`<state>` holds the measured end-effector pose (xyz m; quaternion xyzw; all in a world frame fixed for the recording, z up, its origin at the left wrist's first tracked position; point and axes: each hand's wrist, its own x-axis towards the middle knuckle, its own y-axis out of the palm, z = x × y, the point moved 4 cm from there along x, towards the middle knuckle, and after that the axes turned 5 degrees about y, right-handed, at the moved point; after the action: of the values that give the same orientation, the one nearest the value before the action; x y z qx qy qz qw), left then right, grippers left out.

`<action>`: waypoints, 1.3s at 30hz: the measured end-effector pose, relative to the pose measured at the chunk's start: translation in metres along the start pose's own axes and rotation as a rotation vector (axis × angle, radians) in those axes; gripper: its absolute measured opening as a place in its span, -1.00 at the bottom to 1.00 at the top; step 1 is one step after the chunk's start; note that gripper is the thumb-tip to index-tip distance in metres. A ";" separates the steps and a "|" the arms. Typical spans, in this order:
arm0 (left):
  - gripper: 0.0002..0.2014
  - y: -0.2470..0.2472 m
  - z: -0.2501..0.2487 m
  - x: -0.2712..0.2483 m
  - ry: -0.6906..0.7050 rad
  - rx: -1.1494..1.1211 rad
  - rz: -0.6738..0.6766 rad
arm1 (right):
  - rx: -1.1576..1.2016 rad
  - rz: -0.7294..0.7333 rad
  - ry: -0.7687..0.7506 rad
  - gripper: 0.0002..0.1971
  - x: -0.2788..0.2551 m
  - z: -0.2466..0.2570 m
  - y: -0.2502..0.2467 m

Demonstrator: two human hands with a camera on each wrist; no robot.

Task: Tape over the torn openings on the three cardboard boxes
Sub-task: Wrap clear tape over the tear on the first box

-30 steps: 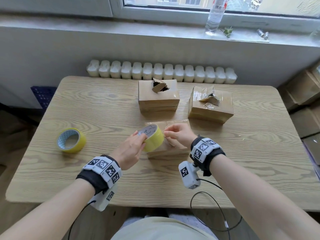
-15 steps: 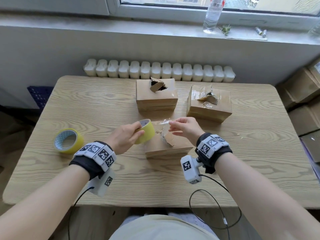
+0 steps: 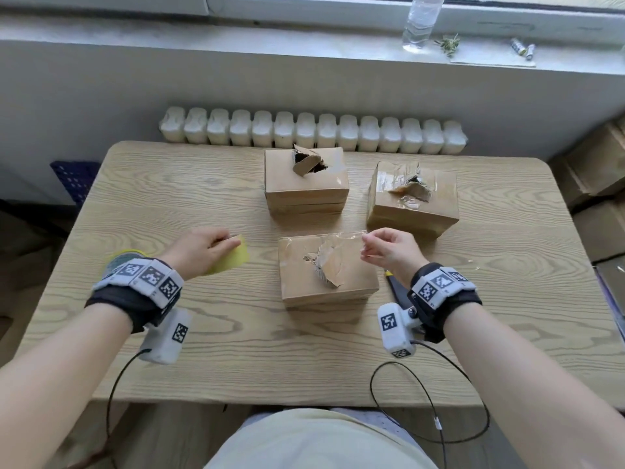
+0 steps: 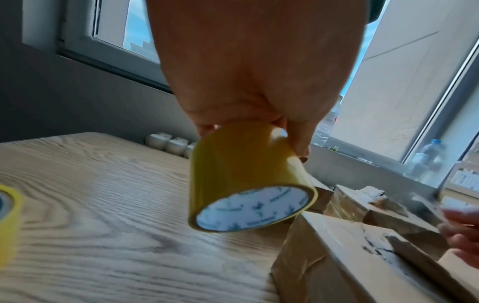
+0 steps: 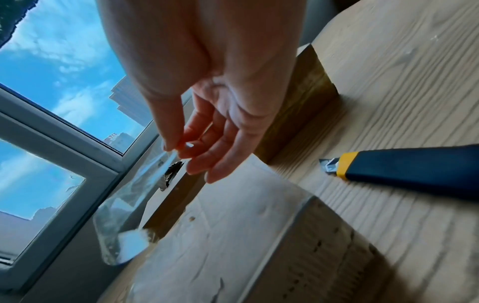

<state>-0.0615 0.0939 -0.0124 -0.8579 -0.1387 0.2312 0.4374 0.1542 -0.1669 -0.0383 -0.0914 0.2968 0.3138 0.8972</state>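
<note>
A yellow tape roll (image 4: 243,180) is being gripped by the left hand (image 3: 199,248) above the tabletop (image 3: 203,360), toward its left edge, with the fingers curled round the roll's rim and its white printed core facing down and to the right. A clear strip of tape (image 5: 134,196) is being pinched at its end between the thumb and fingertips of the right hand (image 3: 389,252); the strip is being held stretched over the far edge of the nearest cardboard box (image 3: 324,269). That box is lying in the middle of the tabletop, closest to the near edge, between the two hands, and a ragged torn opening (image 3: 326,265) is being left exposed on its top. A second cardboard box (image 3: 304,184) is sitting behind it toward the far edge, its torn flap standing up. A third cardboard box (image 3: 412,198) is sitting toward the far right corner, its tear partly covered in crumpled clear tape. A spare tape roll (image 4: 9,221) is resting by the left edge, mostly hidden behind the left wrist in the head view. A blue and yellow utility knife (image 5: 404,170) is lying on the tabletop just right of the nearest box.
</note>
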 end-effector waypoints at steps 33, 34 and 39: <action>-0.50 0.115 0.005 -0.018 -0.039 0.140 0.184 | -0.058 0.401 -0.036 -0.89 -0.017 0.022 0.043; -0.59 0.103 -0.001 -0.016 -0.017 0.151 0.088 | -0.058 0.412 -0.038 -0.89 -0.018 0.023 0.044; -0.57 0.046 -0.065 -0.005 0.225 -0.240 -0.109 | -0.065 0.463 -0.047 -0.89 -0.019 0.033 0.053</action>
<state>-0.0301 0.0206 -0.0155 -0.9157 -0.1615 0.0913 0.3566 0.1253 -0.1238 0.0004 -0.0425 0.2788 0.5229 0.8044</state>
